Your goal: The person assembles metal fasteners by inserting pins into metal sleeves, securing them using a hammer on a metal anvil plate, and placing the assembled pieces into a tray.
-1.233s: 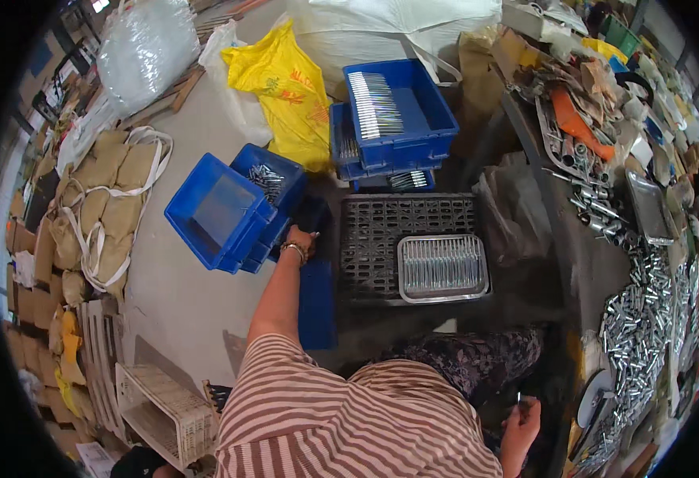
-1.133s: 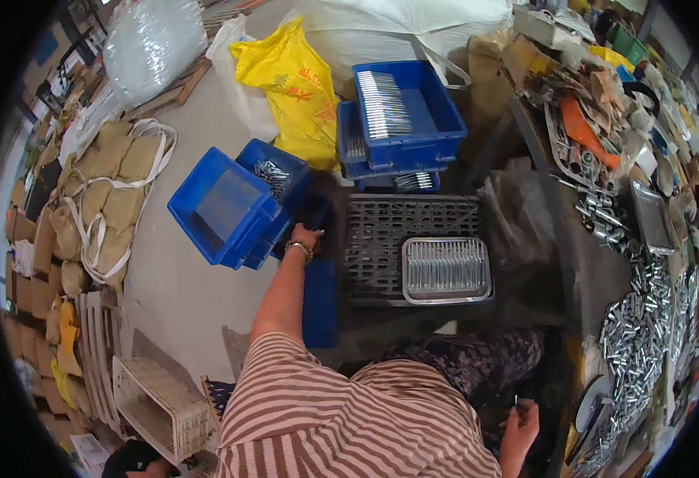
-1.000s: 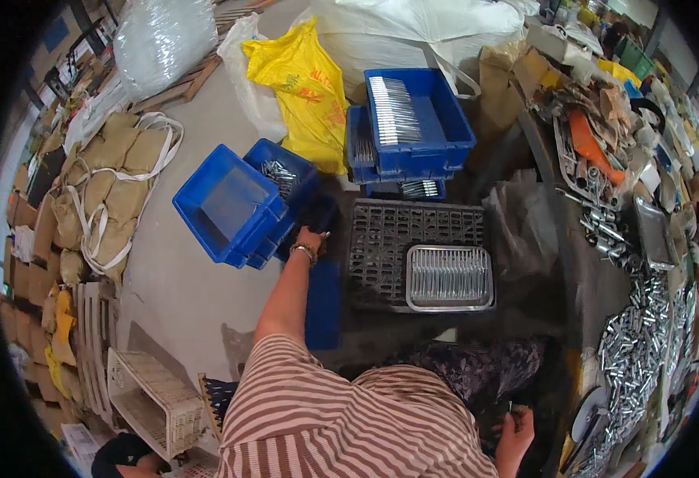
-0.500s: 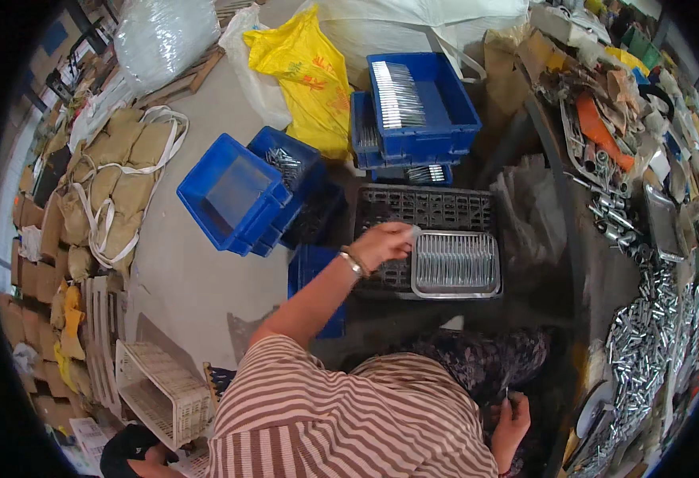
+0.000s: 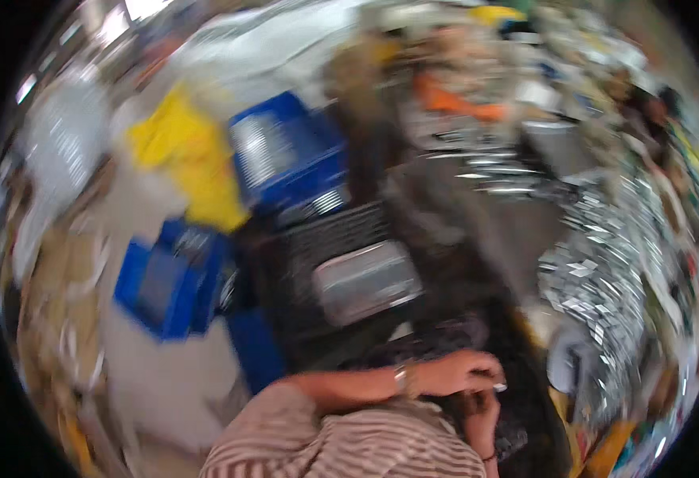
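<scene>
Left hand point(image 5: 469, 371) is held with fingers bent close over right hand point(image 5: 481, 406), a small bright thing point(image 5: 500, 387) seen at its fingertips; whether either hand is gripping cannot be told through blur. Metal tray point(image 5: 381, 308) is set on black slotted crate point(image 5: 341, 233), apart from both hands; loose silvery parts point(image 5: 596, 279) are heaped at right.

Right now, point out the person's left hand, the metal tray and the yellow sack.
Left hand point(image 5: 456, 373): head view, on its back.
Metal tray point(image 5: 380, 309): head view, on its near rim, blurred.
Yellow sack point(image 5: 197, 163): head view, on its middle, blurred.
</scene>
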Action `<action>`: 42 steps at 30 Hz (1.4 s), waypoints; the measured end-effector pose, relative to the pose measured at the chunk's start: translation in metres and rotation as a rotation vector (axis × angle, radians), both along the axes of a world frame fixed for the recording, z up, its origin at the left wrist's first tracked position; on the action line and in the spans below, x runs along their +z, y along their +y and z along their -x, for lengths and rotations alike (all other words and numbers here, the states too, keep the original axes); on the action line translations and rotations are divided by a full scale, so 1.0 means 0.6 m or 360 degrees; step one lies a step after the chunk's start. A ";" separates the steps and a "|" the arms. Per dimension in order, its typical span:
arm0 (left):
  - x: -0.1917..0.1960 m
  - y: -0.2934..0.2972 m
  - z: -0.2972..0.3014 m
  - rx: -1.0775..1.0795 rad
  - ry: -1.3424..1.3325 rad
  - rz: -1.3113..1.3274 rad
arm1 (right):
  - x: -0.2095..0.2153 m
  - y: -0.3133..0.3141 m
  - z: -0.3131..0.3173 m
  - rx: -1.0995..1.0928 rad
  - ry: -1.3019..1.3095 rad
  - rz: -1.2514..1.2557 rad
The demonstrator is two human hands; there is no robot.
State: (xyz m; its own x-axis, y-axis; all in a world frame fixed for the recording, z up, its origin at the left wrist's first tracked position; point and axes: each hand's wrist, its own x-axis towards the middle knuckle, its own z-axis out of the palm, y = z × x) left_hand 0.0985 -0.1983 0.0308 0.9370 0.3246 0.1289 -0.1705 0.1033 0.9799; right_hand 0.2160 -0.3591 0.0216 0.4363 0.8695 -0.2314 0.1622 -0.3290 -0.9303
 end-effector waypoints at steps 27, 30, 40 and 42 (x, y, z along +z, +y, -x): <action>0.092 -0.059 -0.081 0.0211 0.0383 -0.0419 | 0.052 -0.110 -0.031 -0.0563 -0.0592 -0.0388; 0.129 -0.019 -0.125 0.0307 0.0231 -0.0873 | 0.121 -0.107 -0.082 -0.0632 -0.0850 -0.0447; 0.094 0.003 -0.227 0.0485 -0.0052 -0.1671 | 0.130 -0.041 -0.212 -0.0547 -0.1764 -0.0330; 0.091 0.004 -0.229 0.0443 0.0013 -0.1616 | 0.126 -0.038 -0.215 -0.0452 -0.1804 -0.0300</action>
State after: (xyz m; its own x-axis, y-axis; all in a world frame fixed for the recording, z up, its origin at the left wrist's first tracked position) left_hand 0.2360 -0.1961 0.0853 0.8481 0.2716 0.4550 -0.0552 -0.8087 0.5856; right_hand 0.3452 -0.3818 0.0973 0.4932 0.6872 0.5333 0.8689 -0.3595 -0.3403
